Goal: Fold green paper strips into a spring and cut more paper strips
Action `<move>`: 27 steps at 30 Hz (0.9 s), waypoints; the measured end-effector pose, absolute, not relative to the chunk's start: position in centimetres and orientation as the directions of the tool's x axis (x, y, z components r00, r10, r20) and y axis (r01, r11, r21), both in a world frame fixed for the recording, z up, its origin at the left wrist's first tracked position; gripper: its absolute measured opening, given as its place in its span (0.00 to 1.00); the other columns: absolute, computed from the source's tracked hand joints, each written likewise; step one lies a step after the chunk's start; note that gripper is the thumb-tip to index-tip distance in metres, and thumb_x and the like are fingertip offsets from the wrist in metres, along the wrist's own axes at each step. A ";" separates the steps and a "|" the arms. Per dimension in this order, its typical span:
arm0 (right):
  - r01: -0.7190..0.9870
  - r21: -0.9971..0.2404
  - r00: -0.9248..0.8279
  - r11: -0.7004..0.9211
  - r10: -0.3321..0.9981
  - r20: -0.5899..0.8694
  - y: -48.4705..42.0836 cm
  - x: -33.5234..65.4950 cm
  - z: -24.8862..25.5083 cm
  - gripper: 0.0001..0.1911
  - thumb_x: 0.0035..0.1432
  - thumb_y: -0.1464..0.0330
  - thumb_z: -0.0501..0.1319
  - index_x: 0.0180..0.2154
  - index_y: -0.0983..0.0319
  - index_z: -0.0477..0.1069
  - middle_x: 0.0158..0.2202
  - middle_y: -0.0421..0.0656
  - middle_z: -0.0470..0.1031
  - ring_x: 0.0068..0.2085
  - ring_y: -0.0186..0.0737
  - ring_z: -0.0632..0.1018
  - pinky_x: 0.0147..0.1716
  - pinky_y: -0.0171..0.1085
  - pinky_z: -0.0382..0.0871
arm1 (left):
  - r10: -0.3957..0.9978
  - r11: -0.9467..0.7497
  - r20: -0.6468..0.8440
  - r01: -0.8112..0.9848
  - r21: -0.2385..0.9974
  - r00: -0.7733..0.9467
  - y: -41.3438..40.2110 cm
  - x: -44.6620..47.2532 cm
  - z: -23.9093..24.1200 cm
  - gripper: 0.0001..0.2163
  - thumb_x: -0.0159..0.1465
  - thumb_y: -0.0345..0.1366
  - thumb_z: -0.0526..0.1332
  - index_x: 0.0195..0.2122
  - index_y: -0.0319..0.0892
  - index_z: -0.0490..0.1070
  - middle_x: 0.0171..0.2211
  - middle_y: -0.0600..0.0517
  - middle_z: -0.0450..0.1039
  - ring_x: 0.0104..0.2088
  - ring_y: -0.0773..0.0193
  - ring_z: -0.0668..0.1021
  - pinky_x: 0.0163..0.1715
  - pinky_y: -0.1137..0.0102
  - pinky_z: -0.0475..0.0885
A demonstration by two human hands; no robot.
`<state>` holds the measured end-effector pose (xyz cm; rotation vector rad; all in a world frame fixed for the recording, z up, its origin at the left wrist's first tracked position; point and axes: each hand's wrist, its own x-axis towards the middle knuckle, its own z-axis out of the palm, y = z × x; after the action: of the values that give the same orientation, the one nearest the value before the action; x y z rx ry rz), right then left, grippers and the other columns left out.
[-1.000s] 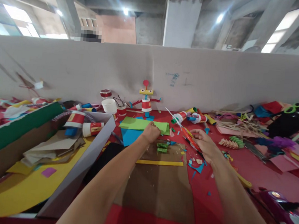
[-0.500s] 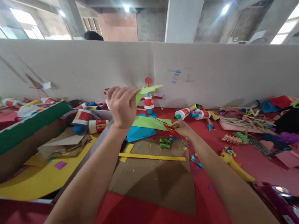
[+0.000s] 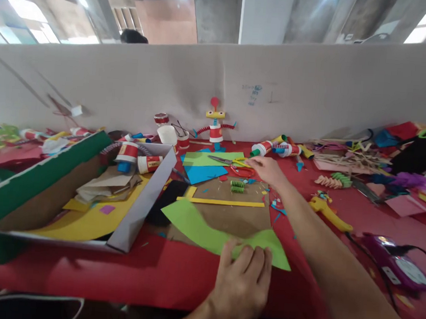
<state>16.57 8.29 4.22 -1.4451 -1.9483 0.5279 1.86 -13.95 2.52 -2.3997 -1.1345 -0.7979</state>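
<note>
In the near middle, my left hand is closed on the edge of a curved light-green sheet of paper, which bows up over a brown cardboard sheet. Farther off, my right hand has its fingertips on the yellow handle of a pair of scissors. Their blades point left over a flat green sheet. A red handle loop shows just below, and a blue sheet lies under the green one. Across the cardboard runs a yellow paper strip, with a folded green paper spring behind it.
An open box with cups and paper stands left. A paper-cup figure stands by the white partition. Right lie a yellow glue gun, a purple device with a cord, and piled sticks and paper.
My left hand has come down and nearer from its raised position, bringing the green paper low over the cardboard. My right hand stays by the scissors. The view has tilted down.
</note>
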 end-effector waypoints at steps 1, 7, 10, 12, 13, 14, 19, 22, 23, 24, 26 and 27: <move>0.628 -0.690 -0.226 0.360 0.933 0.282 5.8 17.5 5.0 0.19 0.60 0.58 0.50 0.42 0.60 0.73 0.42 0.44 0.76 0.44 0.44 0.75 0.43 0.38 0.66 | 0.606 -0.616 0.590 0.784 -0.077 0.533 -14.3 2.4 1.5 0.12 0.60 0.29 0.56 0.45 0.37 0.69 0.34 0.49 0.73 0.32 0.66 0.71 0.42 0.60 0.62; 0.576 -0.676 -0.576 0.459 0.815 0.062 -10.4 22.0 3.9 0.38 0.42 0.55 0.66 0.56 0.55 0.61 0.57 0.45 0.63 0.58 0.50 0.63 0.55 0.45 0.58 | 0.676 -0.632 0.501 0.775 0.017 0.541 -15.8 4.2 -1.4 0.12 0.62 0.32 0.53 0.46 0.36 0.67 0.31 0.49 0.70 0.32 0.64 0.69 0.36 0.63 0.62; 0.635 -0.626 -0.558 0.453 0.829 0.033 -14.3 22.2 0.3 0.40 0.44 0.60 0.67 0.58 0.58 0.57 0.59 0.47 0.60 0.60 0.50 0.60 0.57 0.49 0.57 | 0.715 -0.629 0.451 0.773 0.080 0.535 -16.3 4.5 -1.8 0.10 0.62 0.32 0.53 0.43 0.37 0.68 0.32 0.49 0.71 0.33 0.63 0.70 0.39 0.63 0.63; 0.662 -0.586 -0.520 0.468 0.849 0.091 -15.2 22.0 -1.6 0.33 0.49 0.63 0.63 0.57 0.57 0.58 0.59 0.46 0.61 0.60 0.47 0.60 0.58 0.50 0.54 | 0.737 -0.619 0.426 0.777 0.115 0.524 -16.7 4.0 -1.8 0.10 0.62 0.31 0.53 0.43 0.39 0.68 0.33 0.49 0.72 0.35 0.63 0.71 0.42 0.62 0.63; 0.672 -0.567 -0.505 0.477 0.854 0.121 -15.3 21.9 -2.3 0.30 0.51 0.63 0.62 0.56 0.56 0.60 0.58 0.45 0.63 0.60 0.47 0.61 0.58 0.50 0.54 | 0.742 -0.619 0.419 0.775 0.128 0.523 -16.9 3.4 -1.9 0.11 0.62 0.31 0.52 0.44 0.40 0.68 0.34 0.49 0.72 0.35 0.63 0.71 0.43 0.62 0.63; 0.678 -0.549 -0.493 0.488 0.857 0.152 -15.4 21.9 -2.7 0.26 0.53 0.64 0.60 0.55 0.55 0.62 0.57 0.44 0.64 0.59 0.46 0.62 0.58 0.51 0.54 | 0.744 -0.622 0.414 0.770 0.141 0.525 -17.2 2.6 -1.9 0.12 0.62 0.30 0.52 0.46 0.40 0.68 0.35 0.49 0.73 0.37 0.63 0.72 0.44 0.61 0.63; 0.689 -0.497 -0.471 0.528 0.847 0.247 -15.3 22.1 -3.2 0.18 0.58 0.71 0.53 0.49 0.53 0.69 0.55 0.40 0.67 0.58 0.42 0.64 0.58 0.49 0.55 | 0.787 -0.581 0.386 0.790 0.197 0.482 -18.2 -4.7 -1.6 0.14 0.60 0.27 0.53 0.45 0.43 0.71 0.42 0.47 0.74 0.43 0.60 0.73 0.45 0.61 0.65; 0.677 -0.513 -0.463 0.528 0.847 0.261 -15.2 22.1 -3.1 0.20 0.56 0.75 0.53 0.48 0.54 0.70 0.53 0.40 0.68 0.57 0.41 0.65 0.57 0.48 0.57 | 0.828 -0.533 0.363 0.802 0.270 0.428 -17.8 -9.8 -1.4 0.14 0.59 0.28 0.53 0.43 0.45 0.73 0.42 0.50 0.75 0.44 0.60 0.74 0.46 0.61 0.66; 0.670 -0.524 -0.458 0.526 0.848 0.267 -15.1 22.1 -3.1 0.20 0.55 0.76 0.53 0.48 0.54 0.70 0.52 0.40 0.70 0.56 0.41 0.66 0.56 0.47 0.58 | 0.851 -0.500 0.348 0.808 0.311 0.392 -17.6 -11.1 -1.3 0.14 0.58 0.28 0.53 0.42 0.46 0.74 0.41 0.51 0.76 0.44 0.60 0.74 0.46 0.61 0.66; 0.664 -0.535 -0.448 0.522 0.851 0.274 -15.0 22.0 -3.0 0.20 0.55 0.76 0.53 0.46 0.55 0.72 0.51 0.39 0.71 0.54 0.41 0.68 0.55 0.47 0.59 | 0.867 -0.477 0.345 0.799 0.366 0.360 -17.3 -12.2 -1.3 0.14 0.58 0.28 0.53 0.40 0.46 0.75 0.40 0.51 0.76 0.43 0.60 0.74 0.47 0.61 0.67; 0.666 -0.564 -0.397 0.489 0.872 0.287 -14.7 21.8 -2.8 0.15 0.55 0.73 0.55 0.41 0.55 0.75 0.46 0.40 0.75 0.50 0.41 0.71 0.51 0.45 0.63 | 0.917 -0.381 0.310 0.774 0.506 0.249 -16.7 -13.7 -1.3 0.12 0.58 0.31 0.54 0.37 0.45 0.76 0.38 0.51 0.77 0.41 0.61 0.76 0.44 0.64 0.69; 0.676 -0.581 -0.354 0.454 0.891 0.284 -14.5 21.7 -2.6 0.12 0.55 0.71 0.56 0.38 0.56 0.76 0.43 0.40 0.76 0.47 0.41 0.73 0.49 0.43 0.64 | 0.938 -0.327 0.288 0.761 0.561 0.191 -16.4 -14.0 -1.4 0.10 0.58 0.33 0.55 0.35 0.45 0.76 0.37 0.51 0.77 0.40 0.61 0.76 0.43 0.65 0.69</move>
<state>21.69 -14.46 -2.63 -1.3031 -2.1382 0.4949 -13.98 -16.39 -1.41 -2.6334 -1.9498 -1.0433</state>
